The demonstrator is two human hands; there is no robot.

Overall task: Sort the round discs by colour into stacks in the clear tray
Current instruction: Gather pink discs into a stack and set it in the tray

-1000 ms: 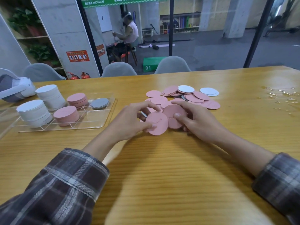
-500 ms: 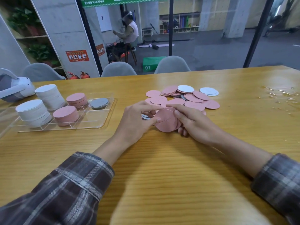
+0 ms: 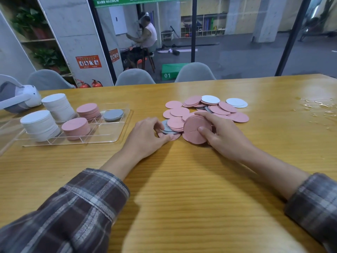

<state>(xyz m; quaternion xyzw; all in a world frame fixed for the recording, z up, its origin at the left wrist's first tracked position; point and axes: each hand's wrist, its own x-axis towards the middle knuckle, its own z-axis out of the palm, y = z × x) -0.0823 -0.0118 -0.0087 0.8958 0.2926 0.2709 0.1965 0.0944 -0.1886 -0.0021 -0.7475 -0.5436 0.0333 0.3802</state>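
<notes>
A white headset (image 3: 20, 96) lies at the far left edge of the table (image 3: 182, 198). Just right of it stands the clear tray (image 3: 107, 131). It holds two tall white stacks (image 3: 41, 125) on its left side and two lower pink stacks (image 3: 75, 127) beside them. A short grey stack (image 3: 113, 115) sits in the far right compartment.

My left hand (image 3: 145, 136) rests on the table near its middle, a little right of the tray. Its fingers are curled onto a grey disc (image 3: 166, 127) and the thumb lies along the near edge of that small heap, so the hand pinches it. A few pink discs overlap the grey one.

My right hand (image 3: 226, 137) is clamped on a handful of pink discs (image 3: 194, 128), which is tipped up on edge. The thumb is pressed across its face and the fingers are hooked over its top rim.

Beyond both hands, toward the far edge, spreads the loose pile (image 3: 218, 109). It is mostly pink, with white discs (image 3: 236, 102) at its right end. Near the right edge of the table a wet patch (image 3: 317, 106) glistens.
</notes>
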